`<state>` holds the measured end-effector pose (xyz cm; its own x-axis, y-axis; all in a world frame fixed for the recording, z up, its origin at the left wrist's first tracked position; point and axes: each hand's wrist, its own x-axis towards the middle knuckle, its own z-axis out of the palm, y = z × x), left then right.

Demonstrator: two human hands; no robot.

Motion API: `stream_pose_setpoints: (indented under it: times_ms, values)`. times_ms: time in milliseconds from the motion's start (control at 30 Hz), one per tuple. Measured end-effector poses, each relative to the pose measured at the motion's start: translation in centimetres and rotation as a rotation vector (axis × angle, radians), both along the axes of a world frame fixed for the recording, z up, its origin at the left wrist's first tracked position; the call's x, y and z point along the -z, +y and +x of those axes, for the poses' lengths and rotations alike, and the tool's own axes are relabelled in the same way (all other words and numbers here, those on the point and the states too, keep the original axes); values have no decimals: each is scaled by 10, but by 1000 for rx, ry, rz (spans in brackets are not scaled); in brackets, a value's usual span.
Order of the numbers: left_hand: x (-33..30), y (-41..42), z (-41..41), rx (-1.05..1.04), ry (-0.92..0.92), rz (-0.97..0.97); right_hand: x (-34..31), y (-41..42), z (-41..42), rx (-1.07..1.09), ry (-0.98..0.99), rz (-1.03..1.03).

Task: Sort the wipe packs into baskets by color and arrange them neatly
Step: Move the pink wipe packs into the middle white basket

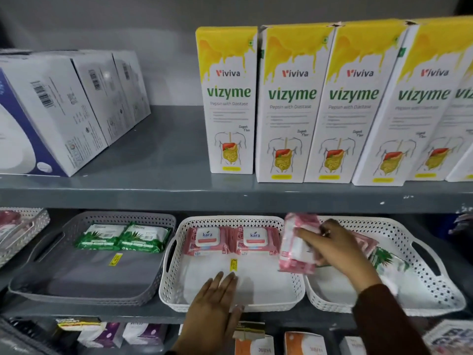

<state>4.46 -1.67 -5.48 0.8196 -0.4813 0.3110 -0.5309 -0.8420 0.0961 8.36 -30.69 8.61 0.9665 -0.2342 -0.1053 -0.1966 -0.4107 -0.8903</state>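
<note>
Three baskets sit on the middle shelf. The grey basket (pixel 30 285) on the left holds two green wipe packs (pixel 122 238) at its back. The white middle basket (pixel 230 303) has two pink wipe packs (pixel 231 240) side by side at its back. My left hand (pixel 217 301) rests flat, fingers apart, on this basket's front floor and rim. My right hand (pixel 337 245) grips a pink wipe pack (pixel 294 248), held upright over the gap between the middle basket and the white right basket (pixel 440 285). The right basket contains a green-and-white pack (pixel 389 262) and another pink pack (pixel 366 242).
The upper shelf (pixel 179 193) carries white boxes (pixel 64 103) at left and a row of yellow-and-white Vizyme cartons (pixel 291 103) at right. A further basket (pixel 23 231) sits at far left. Boxed goods (pixel 143 334) fill the shelf below.
</note>
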Motion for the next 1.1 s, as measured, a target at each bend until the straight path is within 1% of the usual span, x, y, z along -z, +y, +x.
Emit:
stream_pose_setpoints:
  times_ms: [100,200,233,333,400,467,567,700,733,800,867,900,933,1000,1033,1100]
  values:
    - [4,1,0,19,-31,38,25,56,8,-8,87,42]
    - [8,1,-2,47,-72,48,65,90,23,140,136,78]
    - [9,1,-3,49,-76,47,79,96,29,176,137,92]
    - [10,4,-4,54,-83,47,109,105,41,192,136,96]
    - [7,3,-3,41,-85,42,112,106,43,194,146,103]
    - [6,-1,-3,27,-82,52,111,102,44,151,158,158]
    - [8,-13,-4,76,-83,73,107,79,43,153,87,99]
    - [7,-45,-8,151,-68,92,75,26,24,399,-134,-110]
    - [6,-53,-9,158,-56,89,69,9,20,451,-137,-174]
    - [4,-68,-10,161,-50,100,63,-28,15,498,-92,-314]
    - [2,-80,-10,157,-38,120,71,-65,21,497,2,-457]
    - [2,-85,-10,152,-22,131,75,-81,26,462,63,-486]
    - [2,-90,-10,145,-11,139,80,-96,32,401,113,-474]
    - [2,-95,-10,132,1,134,86,-118,44,219,207,-427]
    - [1,-96,-10,130,0,125,86,-125,49,147,261,-439]
    - [0,-96,-11,138,-11,118,90,-134,58,120,332,-509]
